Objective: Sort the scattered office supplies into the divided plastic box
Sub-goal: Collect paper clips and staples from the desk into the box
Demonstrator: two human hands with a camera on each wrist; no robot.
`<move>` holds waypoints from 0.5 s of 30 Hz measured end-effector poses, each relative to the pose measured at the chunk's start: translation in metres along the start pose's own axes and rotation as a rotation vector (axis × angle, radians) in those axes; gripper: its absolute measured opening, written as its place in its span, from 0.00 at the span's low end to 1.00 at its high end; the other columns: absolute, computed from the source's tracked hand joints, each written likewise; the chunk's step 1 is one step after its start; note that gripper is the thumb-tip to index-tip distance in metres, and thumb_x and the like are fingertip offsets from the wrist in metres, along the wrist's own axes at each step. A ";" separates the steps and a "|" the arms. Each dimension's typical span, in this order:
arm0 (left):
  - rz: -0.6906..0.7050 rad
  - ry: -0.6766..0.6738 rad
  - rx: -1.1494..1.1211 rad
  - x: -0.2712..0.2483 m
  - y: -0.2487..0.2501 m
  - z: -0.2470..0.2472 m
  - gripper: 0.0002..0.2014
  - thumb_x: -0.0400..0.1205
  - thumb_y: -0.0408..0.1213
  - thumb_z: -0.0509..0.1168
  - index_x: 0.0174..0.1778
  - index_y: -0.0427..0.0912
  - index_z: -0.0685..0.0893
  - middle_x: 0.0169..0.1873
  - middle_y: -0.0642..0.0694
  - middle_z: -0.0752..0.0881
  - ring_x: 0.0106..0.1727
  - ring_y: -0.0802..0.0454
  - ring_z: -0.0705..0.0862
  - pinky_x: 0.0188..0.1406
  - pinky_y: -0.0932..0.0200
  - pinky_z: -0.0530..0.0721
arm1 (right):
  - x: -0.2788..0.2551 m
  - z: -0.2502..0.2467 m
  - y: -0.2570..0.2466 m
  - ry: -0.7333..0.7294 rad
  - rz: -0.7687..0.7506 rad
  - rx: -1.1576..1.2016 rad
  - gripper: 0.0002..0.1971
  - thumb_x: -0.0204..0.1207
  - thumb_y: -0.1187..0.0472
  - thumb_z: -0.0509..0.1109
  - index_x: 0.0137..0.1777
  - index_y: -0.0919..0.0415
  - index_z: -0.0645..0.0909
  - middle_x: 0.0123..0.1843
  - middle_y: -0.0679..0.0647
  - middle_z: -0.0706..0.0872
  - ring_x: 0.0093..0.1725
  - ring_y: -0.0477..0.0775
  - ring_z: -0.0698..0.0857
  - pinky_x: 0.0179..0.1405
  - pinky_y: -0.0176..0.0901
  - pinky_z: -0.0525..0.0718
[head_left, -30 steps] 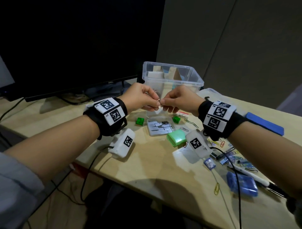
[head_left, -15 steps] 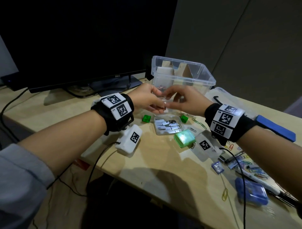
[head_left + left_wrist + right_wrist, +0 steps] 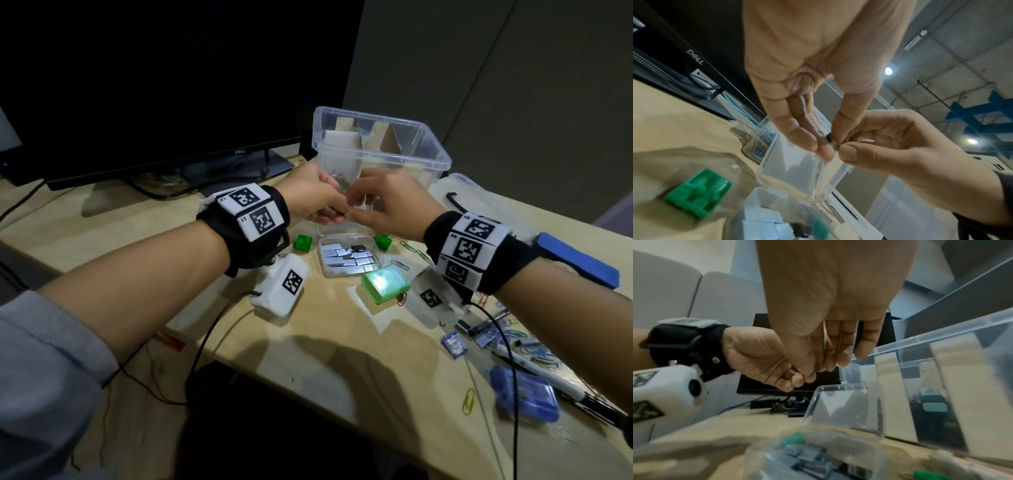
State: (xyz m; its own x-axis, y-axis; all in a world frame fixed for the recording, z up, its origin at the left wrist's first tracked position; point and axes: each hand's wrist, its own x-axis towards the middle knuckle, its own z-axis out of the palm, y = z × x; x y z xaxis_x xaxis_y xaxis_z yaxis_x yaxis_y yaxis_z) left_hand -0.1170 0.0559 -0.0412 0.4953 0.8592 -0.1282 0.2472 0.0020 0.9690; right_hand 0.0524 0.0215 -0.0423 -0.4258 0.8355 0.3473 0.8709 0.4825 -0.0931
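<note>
The clear divided box (image 3: 432,160) stands at the back of the desk with cardboard dividers inside. Just in front of it my left hand (image 3: 337,207) and right hand (image 3: 356,215) meet fingertip to fingertip. Both pinch one small dark-and-silver piece (image 3: 830,139); in the left wrist view my left hand (image 3: 828,147) has it between thumb and fingers while my right hand (image 3: 849,151) presses its thumb onto the other end. In the right wrist view the piece is hidden behind my right hand (image 3: 817,370). Below the hands lies an open clear case of staple blocks (image 3: 349,257).
Two green blocks (image 3: 303,242) (image 3: 383,241) flank the staple case, and a green case (image 3: 385,284) lies in front. At the right are paper clips (image 3: 414,253), a pen (image 3: 541,373), a blue case (image 3: 524,399) and a blue pad (image 3: 577,260). A monitor (image 3: 171,85) stands back left.
Both hands have stayed joined in front of the box. The right hand's fingers, spread half a second ago, have closed onto the small piece again.
</note>
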 end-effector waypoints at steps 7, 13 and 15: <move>0.035 0.019 0.297 0.001 -0.008 0.011 0.05 0.79 0.29 0.70 0.41 0.43 0.82 0.38 0.45 0.87 0.39 0.52 0.87 0.39 0.59 0.84 | -0.005 0.006 0.005 -0.177 0.062 -0.080 0.07 0.75 0.56 0.72 0.46 0.58 0.87 0.41 0.48 0.81 0.43 0.50 0.79 0.41 0.45 0.81; 0.282 -0.199 1.296 -0.020 -0.020 0.019 0.22 0.80 0.26 0.59 0.64 0.53 0.84 0.55 0.53 0.82 0.66 0.47 0.71 0.62 0.47 0.70 | -0.009 0.014 0.007 -0.399 0.146 -0.196 0.05 0.74 0.54 0.73 0.47 0.52 0.87 0.46 0.47 0.73 0.47 0.46 0.73 0.45 0.44 0.78; 0.295 -0.275 1.479 -0.023 -0.026 0.022 0.24 0.83 0.28 0.58 0.71 0.57 0.78 0.62 0.53 0.81 0.67 0.44 0.67 0.62 0.45 0.67 | -0.009 0.016 0.006 -0.408 0.153 -0.194 0.06 0.75 0.53 0.73 0.48 0.52 0.87 0.47 0.47 0.73 0.46 0.46 0.73 0.44 0.42 0.76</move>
State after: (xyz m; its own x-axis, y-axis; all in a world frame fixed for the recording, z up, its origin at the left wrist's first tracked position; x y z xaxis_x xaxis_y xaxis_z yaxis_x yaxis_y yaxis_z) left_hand -0.1169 0.0245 -0.0683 0.7666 0.6189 -0.1709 0.6145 -0.7844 -0.0845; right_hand 0.0574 0.0212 -0.0609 -0.3171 0.9468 -0.0548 0.9442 0.3206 0.0752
